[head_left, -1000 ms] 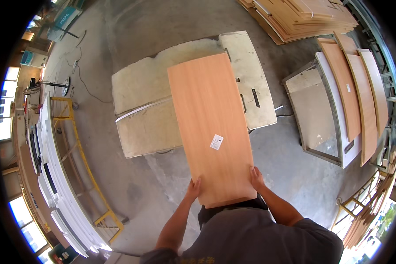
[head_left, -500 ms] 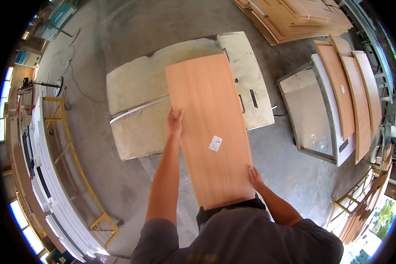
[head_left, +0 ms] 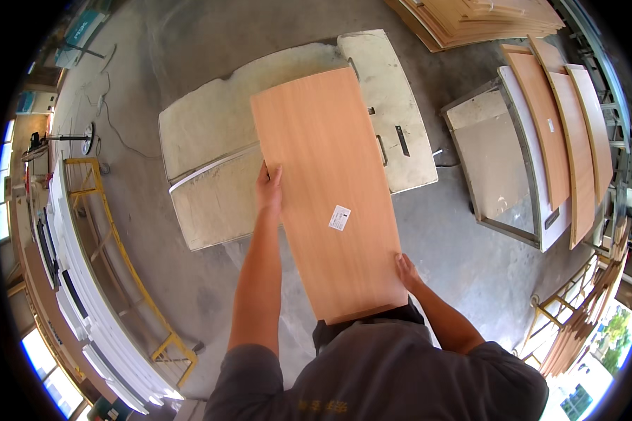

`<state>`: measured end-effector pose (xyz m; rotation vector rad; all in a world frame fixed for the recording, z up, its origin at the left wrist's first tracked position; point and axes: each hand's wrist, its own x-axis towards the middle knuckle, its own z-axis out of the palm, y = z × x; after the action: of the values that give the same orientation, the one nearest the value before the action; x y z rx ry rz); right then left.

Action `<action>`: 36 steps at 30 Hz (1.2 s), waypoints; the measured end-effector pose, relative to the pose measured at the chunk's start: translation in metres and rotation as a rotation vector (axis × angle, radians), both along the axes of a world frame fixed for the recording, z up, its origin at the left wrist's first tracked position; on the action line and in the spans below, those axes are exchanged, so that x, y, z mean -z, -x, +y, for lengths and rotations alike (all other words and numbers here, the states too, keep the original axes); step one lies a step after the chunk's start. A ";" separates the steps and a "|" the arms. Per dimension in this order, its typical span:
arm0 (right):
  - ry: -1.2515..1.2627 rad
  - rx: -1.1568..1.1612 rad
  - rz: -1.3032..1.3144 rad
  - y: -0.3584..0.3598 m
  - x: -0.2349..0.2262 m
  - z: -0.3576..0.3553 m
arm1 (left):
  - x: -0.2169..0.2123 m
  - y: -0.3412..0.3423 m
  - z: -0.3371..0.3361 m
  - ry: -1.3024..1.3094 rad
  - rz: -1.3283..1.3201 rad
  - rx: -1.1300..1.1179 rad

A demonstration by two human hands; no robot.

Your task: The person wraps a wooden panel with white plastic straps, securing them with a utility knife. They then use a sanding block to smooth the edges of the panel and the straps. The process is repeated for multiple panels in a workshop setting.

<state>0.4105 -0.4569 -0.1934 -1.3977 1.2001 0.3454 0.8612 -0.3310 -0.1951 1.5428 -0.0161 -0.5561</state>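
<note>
A long light-brown wood-grain panel [head_left: 323,154] stretches out in front of me, its near end against my waist. On its face is a small white label [head_left: 339,217]. My left hand [head_left: 269,189] grips the long left edge around mid-length, thumb on top and fingers curled under. Near the close end, my right hand [head_left: 406,270] holds the right edge, its fingers partly hidden. Beneath the panel's far part lies a worn cream-coloured worktable [head_left: 218,168] with slots and a raised strip; whether the panel touches it, I cannot tell.
At right, a metal-framed cart [head_left: 484,151] stands beside several leaning wood panels [head_left: 572,147]. A stack of brown boards [head_left: 484,21] lies far right. To the left, a yellow-framed rack [head_left: 119,259] holds white panels [head_left: 95,323]. A cable [head_left: 112,130] trails across the floor.
The worktable and surroundings have shifted slightly up and left in the view. Both hands keep the same hold on the panel, which has moved slightly up and left too.
</note>
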 end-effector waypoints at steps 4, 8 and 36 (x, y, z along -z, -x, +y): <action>0.618 -0.208 -0.126 -0.021 -0.019 0.001 | 0.019 -0.001 0.005 -0.244 -0.324 0.008; 0.881 -0.816 -0.208 -0.100 -0.074 -0.010 | -0.004 0.010 -0.013 -0.524 -0.512 0.098; 0.949 -0.598 -0.316 -0.190 -0.059 -0.065 | -0.031 0.014 -0.014 -0.705 -0.407 0.204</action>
<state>0.6002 -0.5224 -0.1343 -2.5323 0.6485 -0.0806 0.8469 -0.3447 -0.1639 2.3436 -0.3214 -0.4136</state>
